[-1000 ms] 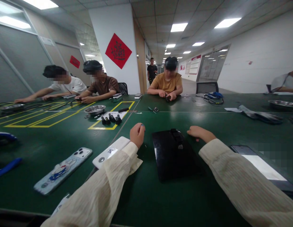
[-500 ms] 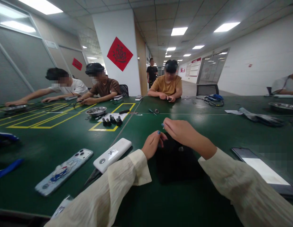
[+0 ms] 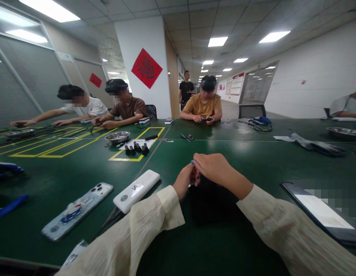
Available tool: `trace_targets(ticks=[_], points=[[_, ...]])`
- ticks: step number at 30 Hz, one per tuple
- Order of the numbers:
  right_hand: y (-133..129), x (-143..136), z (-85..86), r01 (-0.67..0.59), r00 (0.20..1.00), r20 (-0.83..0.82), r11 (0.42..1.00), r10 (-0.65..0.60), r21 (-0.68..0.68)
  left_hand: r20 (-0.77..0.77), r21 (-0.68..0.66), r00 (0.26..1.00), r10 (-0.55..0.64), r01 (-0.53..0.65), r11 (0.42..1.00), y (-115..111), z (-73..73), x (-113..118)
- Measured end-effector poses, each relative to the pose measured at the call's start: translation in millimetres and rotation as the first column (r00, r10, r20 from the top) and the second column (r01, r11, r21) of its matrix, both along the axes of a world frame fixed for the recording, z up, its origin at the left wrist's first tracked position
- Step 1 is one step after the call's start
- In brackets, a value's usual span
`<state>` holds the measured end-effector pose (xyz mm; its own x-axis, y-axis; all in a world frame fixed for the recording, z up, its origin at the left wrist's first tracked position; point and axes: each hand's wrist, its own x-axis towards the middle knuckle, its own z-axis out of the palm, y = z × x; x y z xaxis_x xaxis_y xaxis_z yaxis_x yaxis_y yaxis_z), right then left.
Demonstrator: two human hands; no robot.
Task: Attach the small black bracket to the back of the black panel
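Note:
Over the far edge of a black cloth-like item (image 3: 214,205) on the green table, my two hands meet. My left hand (image 3: 186,177) is closed, its fingertips pressed together near the other hand. My right hand (image 3: 211,166) is bent down in a pinch against the left fingertips. Whatever lies between the fingers is too small and hidden to name. A white power bank (image 3: 137,191) and a phone in a patterned case (image 3: 77,211) lie left of my forearm. Right of my right arm lies a dark tablet-like device (image 3: 322,211) with a bright screen.
Beyond my hands are several black cylindrical parts (image 3: 137,148), a metal bowl (image 3: 117,137), a small tool (image 3: 185,138) and gloves (image 3: 316,145). People sit around the green table (image 3: 241,147); a person stands behind. A blue strap (image 3: 11,206) lies at the left.
My right hand has come down and left, and its fingertips now meet those of my left hand. The standing person has moved slightly.

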<state>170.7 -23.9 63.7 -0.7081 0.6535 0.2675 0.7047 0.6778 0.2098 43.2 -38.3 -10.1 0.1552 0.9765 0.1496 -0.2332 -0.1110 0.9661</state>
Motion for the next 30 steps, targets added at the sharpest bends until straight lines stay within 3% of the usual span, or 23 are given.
trace_targets(ticks=[6,10,16,18,20,23,26,30], points=[[1.5,6.9,3.4,0.3,0.942,-0.152,0.954,-0.3,-0.028,-0.07,0.041,0.998,0.004,-0.001,0.999,3.0,4.6,-11.6],[8.1,13.3,0.8,0.402,0.905,-0.083,0.904,-0.416,-0.15,-0.024,0.081,0.998,0.06,-0.058,0.995,13.2,-1.3,-23.5],[13.5,15.2,-2.3,0.353,0.931,0.014,0.893,-0.364,-0.281,-0.043,0.092,0.972,0.232,-0.227,0.969,28.5,-11.3,-37.3],[17.0,18.2,-2.7,0.308,0.945,0.022,0.869,-0.325,-0.387,-0.037,0.088,0.964,0.262,-0.258,0.962,30.2,-12.2,-39.1],[22.0,22.9,-3.7,0.234,0.959,-0.009,0.812,-0.282,-0.535,-0.038,0.096,0.959,0.282,-0.278,0.956,30.7,-12.0,-40.3],[30.9,31.8,-6.7,0.121,0.939,-0.137,0.677,-0.315,-0.726,-0.057,0.103,0.917,0.395,-0.388,0.916,32.0,-10.4,-43.6],[38.8,42.4,-9.4,0.033,0.878,-0.252,0.576,-0.408,-0.817,-0.063,0.106,0.845,0.53,-0.523,0.846,35.7,-9.4,-49.3],[45.5,58.3,-12.8,-0.074,0.776,-0.363,0.497,-0.515,-0.864,-0.057,0.133,0.797,0.601,-0.59,0.796,41.3,-12.4,-54.9]])
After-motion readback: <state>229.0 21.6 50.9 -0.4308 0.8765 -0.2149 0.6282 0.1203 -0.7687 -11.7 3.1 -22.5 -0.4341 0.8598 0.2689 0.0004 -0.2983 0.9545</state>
